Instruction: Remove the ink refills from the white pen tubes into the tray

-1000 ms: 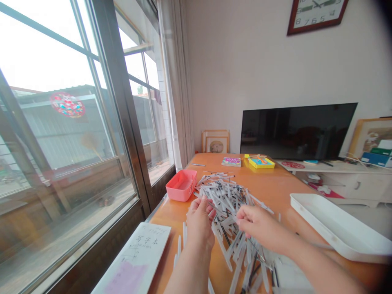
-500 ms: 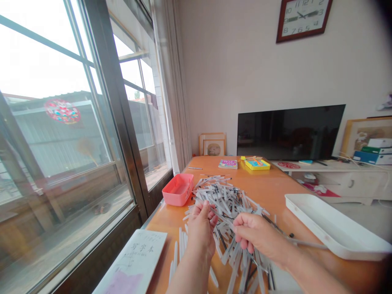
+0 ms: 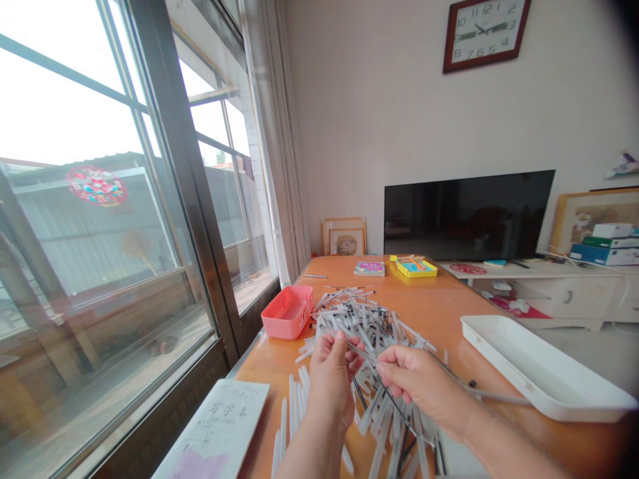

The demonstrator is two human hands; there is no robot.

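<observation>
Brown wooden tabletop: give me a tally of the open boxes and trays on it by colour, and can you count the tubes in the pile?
Pink rectangular plastic box: 1
Long white shallow tray: 1
Small yellow shallow tray: 1
Total: 3
Translucent whitish plastic tubes: not counted; they overlap too much.

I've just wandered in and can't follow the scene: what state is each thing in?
Left hand: closed on a slender pen part.
Right hand: pinched at the same part.
Pen pile: loose, heaped.
Pink box: open-topped, upright.
White tray: open-topped, upright.
Notebook: closed, flat.
Yellow tray: open, holding things.
Television: screen dark.
Curtain: gathered in folds.
Clock: hanging.
</observation>
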